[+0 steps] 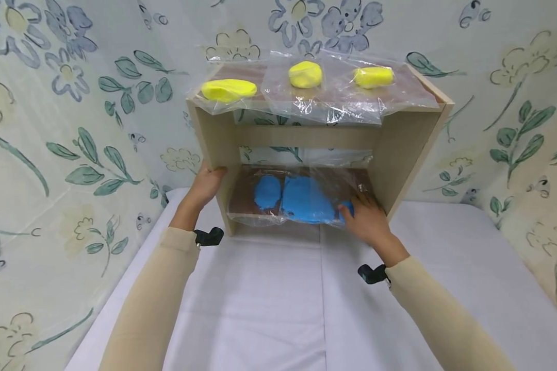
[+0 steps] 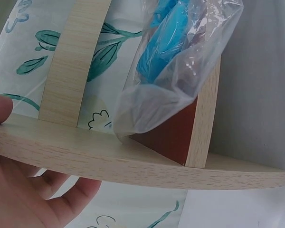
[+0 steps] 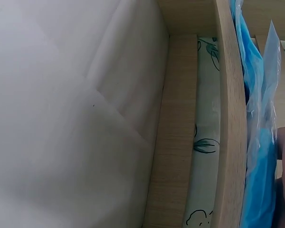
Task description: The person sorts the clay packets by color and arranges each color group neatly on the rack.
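Note:
A small wooden shelf unit (image 1: pixel 306 136) stands against the wall. My left hand (image 1: pixel 207 183) grips its left side panel (image 2: pixel 133 164), thumb on the inner face and fingers on the outer one. On the lower board, under clear plastic film, lie a flattened round blue clay piece (image 1: pixel 267 192) and a larger flat blue clay piece (image 1: pixel 306 200). My right hand (image 1: pixel 366 219) rests over a third blue clay piece (image 1: pixel 346 210) at the board's right end, mostly covering it. In the right wrist view, only part of that hand shows beside film-covered blue clay (image 3: pixel 260 185).
Three yellow clay lumps lie with clear plastic film on the top board: a long one (image 1: pixel 229 90), a rounded one (image 1: pixel 305 74) and a short roll (image 1: pixel 373 77). White cloth (image 1: pixel 269 304) covers the table. Flower-patterned sheeting (image 1: pixel 97 139) hangs behind and beside.

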{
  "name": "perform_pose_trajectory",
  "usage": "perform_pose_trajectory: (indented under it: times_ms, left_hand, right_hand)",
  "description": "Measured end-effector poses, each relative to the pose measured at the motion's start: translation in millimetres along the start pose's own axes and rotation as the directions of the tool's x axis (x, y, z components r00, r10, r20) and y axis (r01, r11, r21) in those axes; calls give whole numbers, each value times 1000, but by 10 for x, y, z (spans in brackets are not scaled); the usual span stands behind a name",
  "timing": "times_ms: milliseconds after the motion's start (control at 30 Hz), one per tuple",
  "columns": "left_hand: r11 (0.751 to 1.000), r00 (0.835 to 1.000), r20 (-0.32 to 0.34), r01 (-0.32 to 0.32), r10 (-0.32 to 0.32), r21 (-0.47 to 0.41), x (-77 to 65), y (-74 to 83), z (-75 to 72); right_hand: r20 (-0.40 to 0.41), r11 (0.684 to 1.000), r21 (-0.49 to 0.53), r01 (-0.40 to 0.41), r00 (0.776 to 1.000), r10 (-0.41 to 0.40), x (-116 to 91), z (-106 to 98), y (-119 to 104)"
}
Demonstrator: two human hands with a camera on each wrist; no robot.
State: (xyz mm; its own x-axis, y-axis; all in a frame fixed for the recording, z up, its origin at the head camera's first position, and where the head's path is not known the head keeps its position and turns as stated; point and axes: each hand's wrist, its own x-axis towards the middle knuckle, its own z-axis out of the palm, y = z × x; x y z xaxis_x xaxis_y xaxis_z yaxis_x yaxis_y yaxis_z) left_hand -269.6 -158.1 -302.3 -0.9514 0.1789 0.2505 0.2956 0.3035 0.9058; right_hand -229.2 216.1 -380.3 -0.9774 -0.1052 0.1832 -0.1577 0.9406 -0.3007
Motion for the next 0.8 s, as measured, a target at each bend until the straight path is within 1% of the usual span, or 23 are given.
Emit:
perform_pose_trajectory:
  times_ms: [100, 167, 200, 233, 267, 300, 333, 400, 433, 467, 500, 533, 567, 633, 667, 700, 733, 767, 800]
  left_hand:
    - [1000, 1000, -3, 5, -5, 7, -27, 72, -3]
    - [1000, 1000, -4, 15, -15, 10, -28, 82, -1]
    - [1000, 1000, -4, 18, -18, 7, -19, 74, 1]
    - [1000, 1000, -4, 24, -24, 5, -10, 64, 3]
    - [1000, 1000, -2, 24, -24, 0, 2, 50, 4]
    - [1000, 1000, 1, 22, -22, -8, 21, 23, 3]
    - [1000, 1000, 5, 21, -21, -13, 44, -10, 2]
    - [1000, 1000, 15, 7, -7, -11, 92, -94, -5]
    - [1000, 1000, 21, 3, -3, -5, 109, -138, -10]
    - [1000, 1000, 29, 0, 0, 4, 112, -174, -12]
    - [1000, 999, 32, 4, -4, 24, 100, -219, -14]
    - [999, 1000, 27, 13, -14, 46, 61, -253, -14]
    - [997, 999, 16, 32, -33, 74, 1, -281, -12]
    - [990, 998, -31, 66, -62, 125, -175, -321, 6]
    - [985, 995, -73, 81, -70, 156, -281, -341, 22]
    - [979, 989, -130, 87, -63, 184, -393, -362, 42]
    - [974, 979, -197, 83, -40, 213, -498, -374, 66]
    - [967, 964, -267, 65, 3, 246, -589, -387, 93]
    - [957, 940, -334, 30, 72, 290, -668, -395, 121]
  right_hand:
    - [1, 1000, 6, 3, 1000, -3, 26, -10, -16]
    - [-37, 1000, 16, 15, 999, -15, 15, -9, -23]
    - [-79, 999, 32, 31, 996, -28, -9, -10, -29]
    - [-143, 997, 51, 61, 988, -53, -41, -10, -36]
    - [-222, 992, 81, 102, 972, -82, -89, -7, -46]
    - [-307, 982, 113, 152, 945, -110, -155, -3, -61]
    - [-396, 967, 141, 211, 908, -141, -240, 1, -79]
    - [-555, 917, 170, 361, 804, -214, -438, 13, -114]
    - [-601, 892, 168, 421, 761, -246, -552, 21, -125]
    - [-627, 867, 171, 467, 731, -270, -678, 34, -131]
    - [-641, 851, 166, 498, 710, -290, -806, 48, -129]
    - [-642, 843, 162, 512, 704, -305, -929, 65, -112]
    - [-632, 845, 163, 510, 712, -308, -1044, 82, -91]
    - [-591, 869, 179, 461, 757, -280, -1250, 116, -34]
    - [-575, 882, 187, 433, 776, -259, -1326, 135, -3]
    - [-561, 895, 193, 403, 794, -236, -1382, 150, 30]
    - [-547, 905, 199, 376, 809, -216, -1419, 163, 64]
    - [-540, 911, 203, 358, 817, -200, -1439, 170, 89]
    - [-538, 915, 203, 349, 820, -193, -1445, 174, 108]
